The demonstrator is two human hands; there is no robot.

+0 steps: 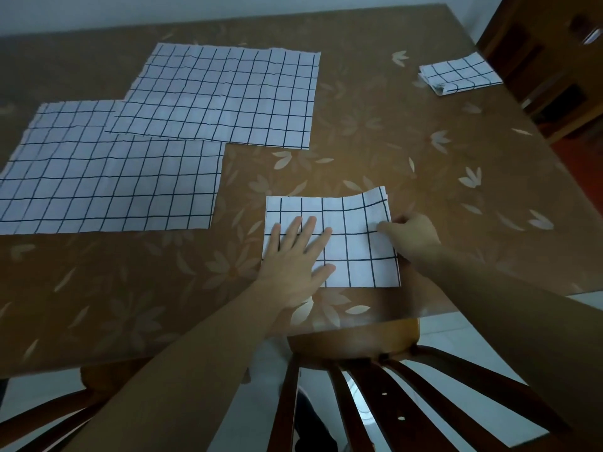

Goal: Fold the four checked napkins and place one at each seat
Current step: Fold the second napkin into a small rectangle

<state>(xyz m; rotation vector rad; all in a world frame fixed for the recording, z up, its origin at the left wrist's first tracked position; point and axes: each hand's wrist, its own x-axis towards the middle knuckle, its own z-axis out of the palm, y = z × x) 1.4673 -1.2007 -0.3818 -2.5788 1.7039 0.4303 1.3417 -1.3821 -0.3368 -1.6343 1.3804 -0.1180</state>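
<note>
A folded white napkin with black checks (355,252) lies near the table's front edge. My left hand (295,256) rests flat on its left part with the fingers spread. My right hand (409,236) pinches the napkin's right edge between thumb and fingers. Two unfolded checked napkins lie spread on the table, one at the left (107,181) and one behind it (225,96), overlapping at a corner. A fourth napkin (458,75), folded small, sits at the far right edge of the table.
The brown table (391,151) has a pale leaf pattern. A wooden chair back (375,380) stands right below the front edge under my arms, another chair (49,415) at lower left. A dark wooden chair (541,60) stands at the far right.
</note>
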